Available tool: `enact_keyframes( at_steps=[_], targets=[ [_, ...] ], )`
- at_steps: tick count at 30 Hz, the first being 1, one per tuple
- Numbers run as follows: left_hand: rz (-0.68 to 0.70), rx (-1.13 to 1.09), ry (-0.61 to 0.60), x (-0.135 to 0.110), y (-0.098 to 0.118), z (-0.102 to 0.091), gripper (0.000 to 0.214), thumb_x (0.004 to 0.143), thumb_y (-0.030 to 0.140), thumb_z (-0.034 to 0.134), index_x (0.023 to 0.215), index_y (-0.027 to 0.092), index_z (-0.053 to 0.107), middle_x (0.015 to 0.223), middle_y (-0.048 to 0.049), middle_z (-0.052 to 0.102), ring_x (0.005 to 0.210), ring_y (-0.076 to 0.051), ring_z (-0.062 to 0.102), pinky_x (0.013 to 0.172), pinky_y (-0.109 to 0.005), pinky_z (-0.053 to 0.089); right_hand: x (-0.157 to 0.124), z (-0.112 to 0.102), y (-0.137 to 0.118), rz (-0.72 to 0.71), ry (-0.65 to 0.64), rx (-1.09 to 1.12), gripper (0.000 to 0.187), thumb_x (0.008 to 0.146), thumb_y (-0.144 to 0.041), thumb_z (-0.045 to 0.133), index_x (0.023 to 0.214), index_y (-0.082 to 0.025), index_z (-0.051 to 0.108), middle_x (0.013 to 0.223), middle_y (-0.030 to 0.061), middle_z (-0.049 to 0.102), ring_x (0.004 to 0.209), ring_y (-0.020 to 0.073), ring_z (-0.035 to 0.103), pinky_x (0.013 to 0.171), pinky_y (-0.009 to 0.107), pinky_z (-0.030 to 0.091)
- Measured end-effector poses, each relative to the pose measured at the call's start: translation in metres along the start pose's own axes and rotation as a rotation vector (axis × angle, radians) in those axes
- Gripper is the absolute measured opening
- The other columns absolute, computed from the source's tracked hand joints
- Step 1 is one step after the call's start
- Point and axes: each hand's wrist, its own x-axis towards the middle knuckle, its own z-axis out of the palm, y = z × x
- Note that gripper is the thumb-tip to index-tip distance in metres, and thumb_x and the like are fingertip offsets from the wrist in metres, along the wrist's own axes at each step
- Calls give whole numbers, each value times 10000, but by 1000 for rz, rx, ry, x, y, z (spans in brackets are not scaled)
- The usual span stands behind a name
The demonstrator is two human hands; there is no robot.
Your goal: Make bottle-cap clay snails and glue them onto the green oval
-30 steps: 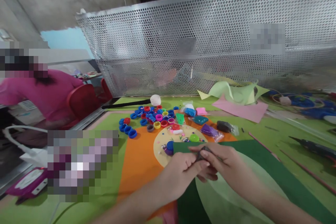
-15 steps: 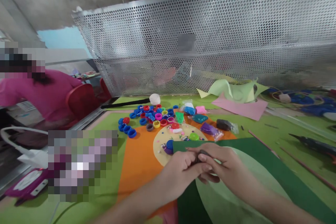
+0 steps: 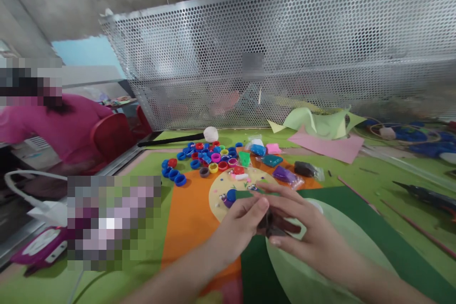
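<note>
A dark lump of modelling clay (image 3: 270, 227) is between my two hands, above a dark green sheet (image 3: 335, 195) with a pale green oval (image 3: 342, 247) on it. My left hand (image 3: 238, 228) pinches the clay from the left, thumb on top. From the right, my right hand (image 3: 307, 221) grips it between thumb and fingers, the fingers somewhat spread. Just beyond lies a yellow paper circle (image 3: 218, 189) on an orange sheet (image 3: 188, 213). It bears small clay figures, among them a blue and purple one (image 3: 230, 198); my fingers partly hide the circle.
Bottle caps (image 3: 195, 165) in several colours lie behind the orange sheet. Bagged clay (image 3: 284, 174) sits right of them. A glue gun (image 3: 423, 194) and thin sticks lie far right. At left are a power strip (image 3: 44, 249) and a seated person (image 3: 67, 123). A perforated metal panel (image 3: 228, 66) stands behind.
My hands have drawn slightly apart around the dark clay, and more of it shows. My right fingers have opened outward and its thumb has moved lower.
</note>
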Motion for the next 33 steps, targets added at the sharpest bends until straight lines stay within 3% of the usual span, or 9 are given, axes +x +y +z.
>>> enact_keyframes(
  at_steps=[3, 8, 12, 17, 20, 24, 27, 30, 33],
  targets=[
    [6, 61, 39, -2, -1, 1, 494, 713, 614, 642, 616, 133, 703, 546, -27, 648, 528, -114, 592, 537, -192, 458, 3, 2, -2, -139, 82, -155, 323, 759, -408, 699, 1062, -299, 678, 1108, 53, 661, 1039, 236, 597, 894, 385, 500],
    [-72, 122, 57, -4, -5, 1, 585, 695, 645, 628, 440, 118, 620, 412, -36, 578, 417, -116, 556, 453, -206, 447, 7, 2, -5, -201, 137, -75, 210, 769, -323, 707, 978, -312, 716, 897, 3, 726, 848, 190, 648, 794, 326, 539],
    [-126, 83, 72, -1, -11, 4, 660, 656, 747, 561, 363, 161, 482, 304, -2, 458, 267, -104, 454, 261, -188, 270, 7, 5, -6, -37, 179, 130, 105, 770, -285, 695, 854, -325, 744, 846, -4, 730, 763, 178, 662, 721, 310, 551],
    [-94, 28, 126, 2, -7, 6, 692, 664, 781, 510, 333, 191, 364, 241, 61, 289, 253, -79, 400, 315, -190, 275, 12, -7, 5, 250, 337, 277, 75, 715, -319, 679, 695, -271, 733, 807, 13, 730, 782, 199, 675, 719, 308, 557],
    [-72, 46, 189, 3, -2, 2, 692, 703, 795, 435, 373, 195, 339, 266, 73, 280, 279, -76, 411, 361, -196, 291, 15, -17, 13, 321, 412, 225, 237, 733, -392, 656, 913, -249, 714, 1012, 55, 701, 932, 232, 645, 763, 345, 547],
    [-98, 139, 189, 3, -5, -2, 697, 763, 789, 319, 413, 191, 394, 314, 50, 351, 325, -94, 445, 393, -212, 335, 12, -14, 11, 208, 203, 149, 545, 716, -337, 689, 1239, -285, 545, 1224, 63, 599, 1032, 238, 598, 766, 376, 542],
    [-119, 250, 109, 0, -8, -1, 725, 752, 807, 272, 455, 176, 471, 398, 8, 457, 406, -123, 497, 451, -240, 397, 8, -3, 4, 259, 27, 126, 398, 719, -267, 688, 1113, -299, 643, 1042, 14, 688, 924, 220, 647, 816, 385, 532],
    [-93, 396, 66, -5, -7, -2, 613, 684, 769, 493, 578, 166, 527, 506, 10, 518, 493, -136, 520, 501, -238, 391, 6, 2, 0, 331, -2, 189, 271, 758, -251, 653, 1016, -324, 694, 942, -32, 714, 897, 202, 663, 858, 363, 520],
    [-70, 545, 66, -8, -1, -3, 413, 732, 559, 642, 641, 164, 561, 566, 13, 544, 541, -135, 515, 539, -232, 369, 6, 3, -2, 369, -11, 309, 228, 787, -282, 602, 987, -311, 708, 927, -39, 719, 856, 194, 678, 776, 328, 555]
  ],
)
